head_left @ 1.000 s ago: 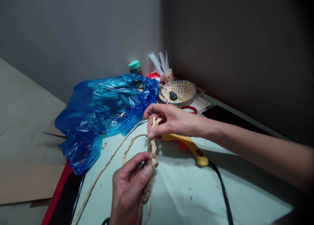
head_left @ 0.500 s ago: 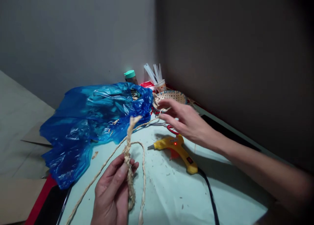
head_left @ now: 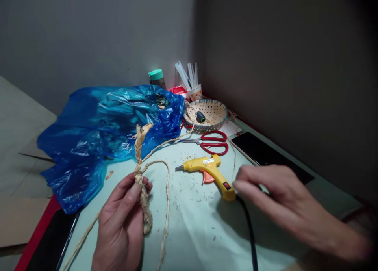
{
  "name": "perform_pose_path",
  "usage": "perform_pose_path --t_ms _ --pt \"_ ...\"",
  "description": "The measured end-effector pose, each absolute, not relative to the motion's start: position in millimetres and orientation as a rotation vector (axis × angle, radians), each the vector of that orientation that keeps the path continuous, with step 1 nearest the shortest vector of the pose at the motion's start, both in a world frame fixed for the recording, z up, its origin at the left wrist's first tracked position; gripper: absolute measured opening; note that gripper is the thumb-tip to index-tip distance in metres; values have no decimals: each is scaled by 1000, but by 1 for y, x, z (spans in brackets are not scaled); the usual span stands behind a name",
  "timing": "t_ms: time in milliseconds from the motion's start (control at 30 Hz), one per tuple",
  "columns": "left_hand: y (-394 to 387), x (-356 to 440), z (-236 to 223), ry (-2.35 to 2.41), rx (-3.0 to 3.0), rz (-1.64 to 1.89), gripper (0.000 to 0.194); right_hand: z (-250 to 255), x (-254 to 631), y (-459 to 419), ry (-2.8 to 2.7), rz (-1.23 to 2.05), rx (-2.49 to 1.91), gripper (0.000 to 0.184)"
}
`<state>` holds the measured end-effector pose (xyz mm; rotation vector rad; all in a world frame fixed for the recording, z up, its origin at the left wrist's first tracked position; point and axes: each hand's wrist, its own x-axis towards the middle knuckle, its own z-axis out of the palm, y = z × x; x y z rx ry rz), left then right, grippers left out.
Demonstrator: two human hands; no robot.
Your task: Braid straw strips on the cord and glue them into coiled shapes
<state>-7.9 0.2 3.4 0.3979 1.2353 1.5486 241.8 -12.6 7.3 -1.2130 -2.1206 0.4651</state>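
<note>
My left hand (head_left: 122,219), low on the left, is closed around a braided straw cord (head_left: 138,154). The frayed end of the braid stands up above the fingers and a folded loop hangs below them. Thinner twisted strands run from it, one curving down to the right, another towards the basket. My right hand (head_left: 274,200), slightly blurred, is beside the handle of a yellow glue gun (head_left: 203,163). Its thumb and forefinger are pinched together; what is between them, if anything, cannot be made out. The glue gun lies on its side, nozzle to the left.
Red-handled scissors (head_left: 214,136) lie behind the glue gun. A woven basket (head_left: 212,110) holds a dark spool (head_left: 201,117). A blue plastic bag (head_left: 118,117) spreads at left; a phone (head_left: 251,145) lies at right. Behind stand a cup of glue sticks (head_left: 195,93) and a green-lidded jar (head_left: 156,76).
My right hand has drawn back from near the basket towards me and right, its fingers now pinched. The scissors and basket have come into clear view. My left hand keeps its hold on the cord.
</note>
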Motion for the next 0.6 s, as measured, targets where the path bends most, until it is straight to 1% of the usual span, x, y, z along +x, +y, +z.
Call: perform_pose_path --t_ms 100,200,333,400,467,533,567,600 --pt "1 -8 2 1234 440 1550 13 1 229 -23 -2385 400 -970 32" --pt "2 -7 1 1231 478 1550 14 -7 216 -21 -2499 269 -906 31" --pt "3 -9 -3 1189 530 1564 15 -23 198 -8 -2529 -156 -858 31" --pt "3 -10 -5 1179 559 1556 17 -36 192 -6 -2546 -286 -880 29" --pt "3 -10 -6 1181 578 1551 18 -48 189 -12 -2592 -322 -903 30" --pt "2 -10 -6 1182 586 1550 20 -55 189 -27 -2622 -269 -906 35" --pt "1 -10 -5 1183 580 1551 20 -54 191 -36 -2628 -206 -904 36" --pt "1 -9 -5 1185 568 1554 20 -52 192 -46 -2601 -25 -930 33"
